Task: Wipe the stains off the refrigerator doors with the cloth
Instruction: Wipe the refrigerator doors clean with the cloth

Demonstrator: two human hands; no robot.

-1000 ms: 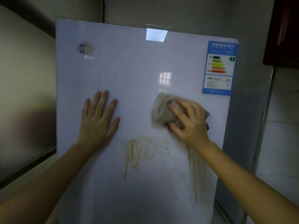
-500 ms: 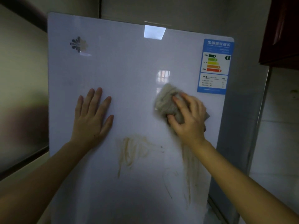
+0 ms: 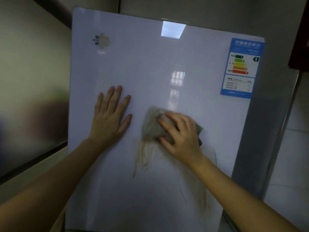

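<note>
A glossy white refrigerator door fills the view. My right hand presses a crumpled grey-beige cloth flat against the door, at the top of a brown streaky stain. More faint brown streaks run down the door below my right wrist. My left hand lies flat on the door with fingers spread, to the left of the cloth and apart from it. A pale smear covers part of the logo at the upper left.
A blue energy label is stuck at the door's upper right. The fridge's grey side panel and a tiled wall lie to the right. A dark red cabinet hangs at the upper right, a wall to the left.
My right hand has slid the cloth left and down the door, onto the top of the middle brown stain. My left hand stays flat on the door.
</note>
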